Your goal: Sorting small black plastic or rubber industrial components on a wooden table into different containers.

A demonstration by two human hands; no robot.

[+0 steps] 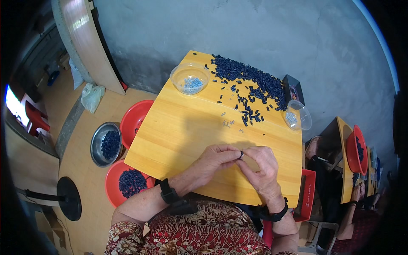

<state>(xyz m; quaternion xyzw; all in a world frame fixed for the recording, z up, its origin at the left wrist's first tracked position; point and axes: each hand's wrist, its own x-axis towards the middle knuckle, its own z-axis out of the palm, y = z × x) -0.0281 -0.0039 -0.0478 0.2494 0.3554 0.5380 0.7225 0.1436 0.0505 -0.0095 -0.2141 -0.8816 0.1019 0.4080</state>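
Both hands meet over the near edge of the wooden table (178,127). The left hand (214,158) and the right hand (261,165) come together fingertip to fingertip, and between them sits a small dark piece (241,154), pinched from both sides. Each hand's grip is closed on that piece, the left thumb and forefinger on its left end, the right fingers on its right end. The piece is held just above the table top, near the front edge.

Farther back on the table lies a big heap of dark blue pieces (248,76), with loose ones scattered toward the middle. A clear bowl (190,78) with small pale bits stands at the back left, and a second clear bowl (297,115) tilts at the right edge. A few tiny pale bits (227,123) lie between the heap and the hands.

On the floor to the left stand a metal bowl (106,144) and a red bowl (127,182), both holding dark pieces, and another red bowl (136,121).
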